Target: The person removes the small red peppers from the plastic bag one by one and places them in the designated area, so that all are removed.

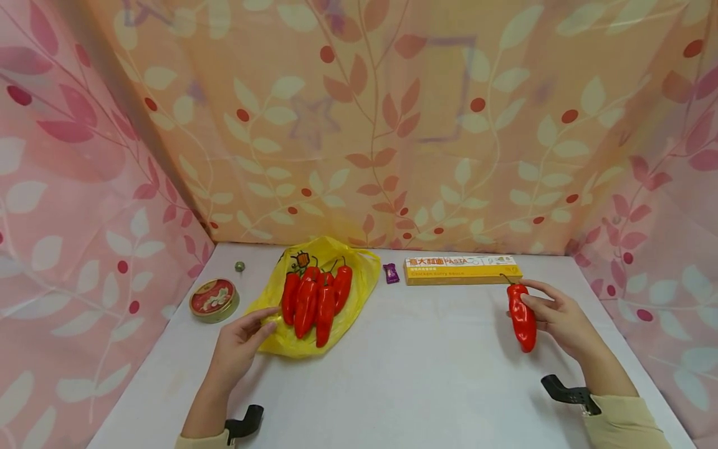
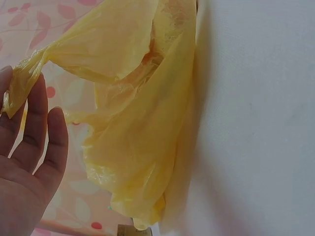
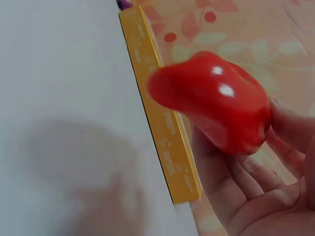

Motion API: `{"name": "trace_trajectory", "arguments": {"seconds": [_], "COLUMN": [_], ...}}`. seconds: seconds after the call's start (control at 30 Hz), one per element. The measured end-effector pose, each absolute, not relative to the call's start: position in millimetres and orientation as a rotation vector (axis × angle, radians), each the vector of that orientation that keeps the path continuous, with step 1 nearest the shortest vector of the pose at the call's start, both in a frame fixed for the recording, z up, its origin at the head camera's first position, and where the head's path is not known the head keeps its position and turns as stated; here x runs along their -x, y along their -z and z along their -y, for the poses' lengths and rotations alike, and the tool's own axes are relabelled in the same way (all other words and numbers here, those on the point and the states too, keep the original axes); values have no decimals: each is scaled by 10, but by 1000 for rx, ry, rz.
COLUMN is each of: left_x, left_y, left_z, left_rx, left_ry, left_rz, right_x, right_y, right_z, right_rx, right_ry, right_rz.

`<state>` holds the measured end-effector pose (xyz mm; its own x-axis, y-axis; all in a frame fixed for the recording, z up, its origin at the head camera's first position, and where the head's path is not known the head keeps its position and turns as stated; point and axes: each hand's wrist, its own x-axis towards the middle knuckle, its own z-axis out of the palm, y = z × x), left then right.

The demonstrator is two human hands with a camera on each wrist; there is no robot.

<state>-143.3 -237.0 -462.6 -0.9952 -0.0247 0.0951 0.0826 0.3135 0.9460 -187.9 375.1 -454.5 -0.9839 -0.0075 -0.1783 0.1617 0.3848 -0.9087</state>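
My left hand (image 1: 238,346) pinches the near-left edge of a yellow plastic bag (image 1: 359,299); in the left wrist view the gathered bag corner (image 2: 24,81) runs between thumb and fingers. Several red chili peppers (image 1: 306,302) with dark stems lie together on or in the bag; which, I cannot tell. At the right, my right hand (image 1: 561,321) grips one more red pepper (image 1: 522,318) between thumb and fingers, its stem pointing up and away. The right wrist view shows this pepper (image 3: 211,96) held off the white table, with a shadow beneath.
A yellow-and-white pasta box (image 1: 462,271) lies at the back right, just beyond the held pepper. Left of it is a small purple wrapped candy (image 1: 391,273). A round red-and-gold tin (image 1: 214,300) and a small green ball (image 1: 240,266) sit at the left. Patterned cloth walls enclose the table.
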Motion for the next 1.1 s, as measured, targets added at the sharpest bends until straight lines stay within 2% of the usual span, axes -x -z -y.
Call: {"name": "trace_trajectory", "arguments": {"seconds": [0.67,1.1], "left_x": [1438,1441], "left_y": [4640,4638], "left_z": [2369,2369], "left_rx": [59,58], "left_ry": [1773,1780], "left_rz": [2488,2490], "right_x": [1709,1698], "right_y": [4757,4899], "right_z": [-4285,-4317], "right_rx": [-215,-172], "right_ry": [1177,1064], "right_rz": [-2658,-2688]}}
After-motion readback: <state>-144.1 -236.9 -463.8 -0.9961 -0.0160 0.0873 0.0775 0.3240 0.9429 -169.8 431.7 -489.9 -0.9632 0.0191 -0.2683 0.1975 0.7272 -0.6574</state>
